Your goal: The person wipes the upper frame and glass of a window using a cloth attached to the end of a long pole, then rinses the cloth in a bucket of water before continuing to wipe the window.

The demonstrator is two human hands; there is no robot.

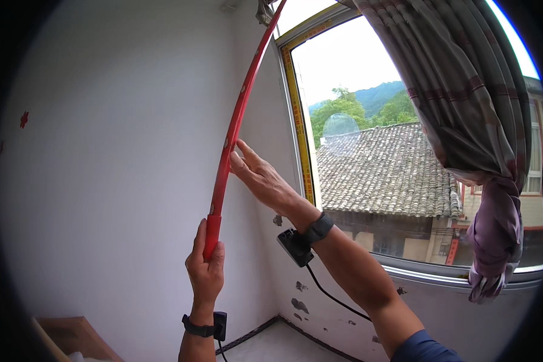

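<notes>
A long red pole [238, 114] with small pale marks rises from the lower middle past the top edge of the head view, leaning right; its upper end is out of sight. My left hand [205, 262] is closed around its smooth red handle end [213, 232]. Higher up, my right hand [262, 178] reaches in from the right, its fingers stretched out and their tips touching the pole's side. The pole is not wrapped in that hand. Each wrist wears a black strap with a small black box and cable.
A window [368, 120] with a yellow-taped frame is at right, a tied grey-and-purple curtain [464, 90] beside it. A dark grey object [264, 12] shows by the pole at the top. White walls [133, 151] meet in a corner; a wooden-edged piece [78, 338] sits lower left.
</notes>
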